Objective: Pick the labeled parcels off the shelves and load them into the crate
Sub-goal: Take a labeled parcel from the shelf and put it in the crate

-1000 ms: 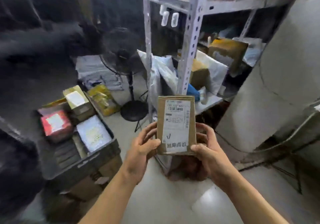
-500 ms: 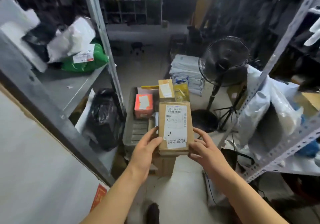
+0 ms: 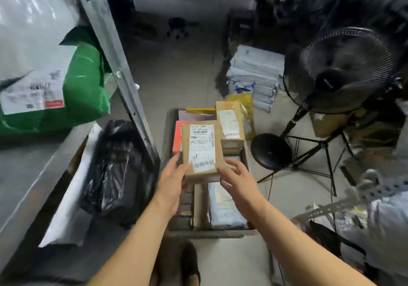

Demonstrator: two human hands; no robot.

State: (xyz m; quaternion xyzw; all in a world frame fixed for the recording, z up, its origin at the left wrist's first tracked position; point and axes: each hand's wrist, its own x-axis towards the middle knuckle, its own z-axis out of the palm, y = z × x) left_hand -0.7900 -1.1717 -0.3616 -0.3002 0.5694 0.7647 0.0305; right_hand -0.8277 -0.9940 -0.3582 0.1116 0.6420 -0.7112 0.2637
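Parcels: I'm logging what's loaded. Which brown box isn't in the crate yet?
The brown box held in both hands above the crate; the other lies inside.

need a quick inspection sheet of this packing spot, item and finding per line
surface: grey concrete floor, dusty.
job's things: brown cardboard parcel with white label held above the dark plastic crate; crate already holds a red box, a taller brown labelled box and a pale flat mailer.
clutter: black plastic bag, stack of grey mailers.
grips: left hand and right hand grip the parcel's lower corners.
cables: thin cord by the fan base.
surroundings: black pedestal fan, green bag on metal shelf.
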